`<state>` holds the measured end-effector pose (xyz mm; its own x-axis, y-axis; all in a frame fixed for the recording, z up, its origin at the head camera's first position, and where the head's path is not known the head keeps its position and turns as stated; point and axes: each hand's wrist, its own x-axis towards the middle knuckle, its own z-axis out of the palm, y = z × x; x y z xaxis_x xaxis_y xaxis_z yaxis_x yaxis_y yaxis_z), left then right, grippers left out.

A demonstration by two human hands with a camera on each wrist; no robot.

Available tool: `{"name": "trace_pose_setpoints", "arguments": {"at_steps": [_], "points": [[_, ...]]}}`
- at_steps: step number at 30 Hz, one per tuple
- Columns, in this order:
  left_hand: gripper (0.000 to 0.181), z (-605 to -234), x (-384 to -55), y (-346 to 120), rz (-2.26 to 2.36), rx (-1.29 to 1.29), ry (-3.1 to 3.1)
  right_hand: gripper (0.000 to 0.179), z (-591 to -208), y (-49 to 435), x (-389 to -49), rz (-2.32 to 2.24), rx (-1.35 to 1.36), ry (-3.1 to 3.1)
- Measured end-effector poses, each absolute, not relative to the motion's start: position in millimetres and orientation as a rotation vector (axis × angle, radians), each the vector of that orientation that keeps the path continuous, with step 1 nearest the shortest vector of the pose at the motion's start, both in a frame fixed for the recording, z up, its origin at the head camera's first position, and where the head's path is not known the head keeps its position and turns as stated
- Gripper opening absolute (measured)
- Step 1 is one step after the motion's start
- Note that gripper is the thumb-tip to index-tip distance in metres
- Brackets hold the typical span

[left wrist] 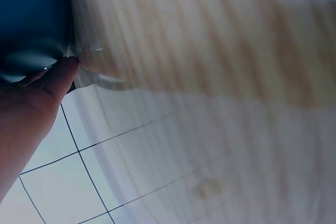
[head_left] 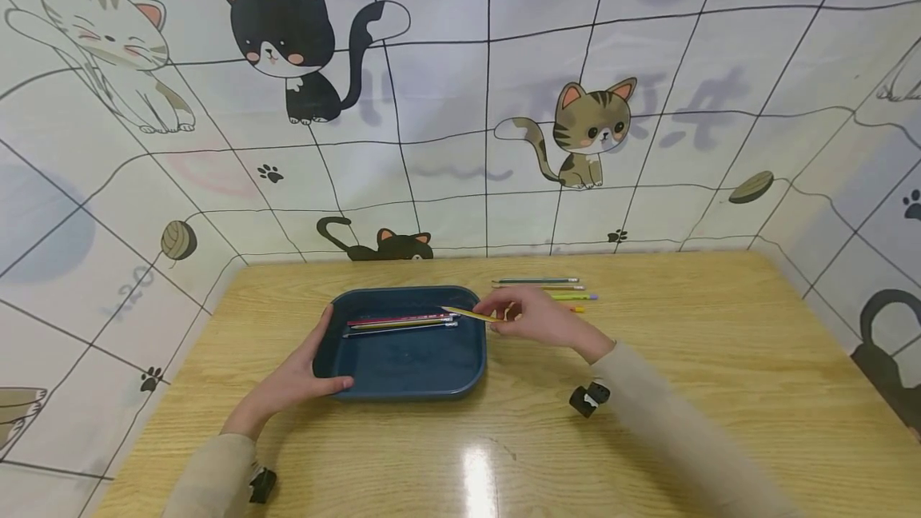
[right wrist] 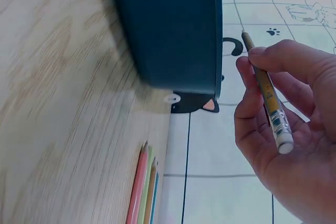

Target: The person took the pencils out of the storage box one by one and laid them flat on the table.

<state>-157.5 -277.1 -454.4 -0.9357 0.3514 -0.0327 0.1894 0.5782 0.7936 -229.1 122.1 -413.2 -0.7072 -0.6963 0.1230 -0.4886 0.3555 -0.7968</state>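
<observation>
A dark blue tray (head_left: 403,370) stands on the table, with a few pencils (head_left: 401,324) lying roughly parallel in its back half. My left hand (head_left: 291,378) rests on the tray's left front corner, its fingers straight along the left side and its thumb over the front rim. A yellow pencil (right wrist: 269,97) with a white eraser is pinched between the thumb and fingers of my right hand (head_left: 528,314). Its tip points left over the tray's right rim. In the left wrist view, the fingers (left wrist: 62,77) touch the tray's outside.
Several more pencils (head_left: 536,280) lie side by side on the wooden table (head_left: 691,390) behind my right hand, which partly hides them. A white sheet (head_left: 446,102) printed with cats and a grid hangs behind the table and at both sides.
</observation>
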Motion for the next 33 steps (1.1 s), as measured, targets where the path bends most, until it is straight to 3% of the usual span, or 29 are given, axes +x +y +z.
{"name": "trace_pose_setpoints", "arguments": {"at_steps": [33], "points": [[0.115,-457,-159,-278,1.281,0.433,2.624,0.024,-436,197,-238,-1.218,-0.974,2.472]]}}
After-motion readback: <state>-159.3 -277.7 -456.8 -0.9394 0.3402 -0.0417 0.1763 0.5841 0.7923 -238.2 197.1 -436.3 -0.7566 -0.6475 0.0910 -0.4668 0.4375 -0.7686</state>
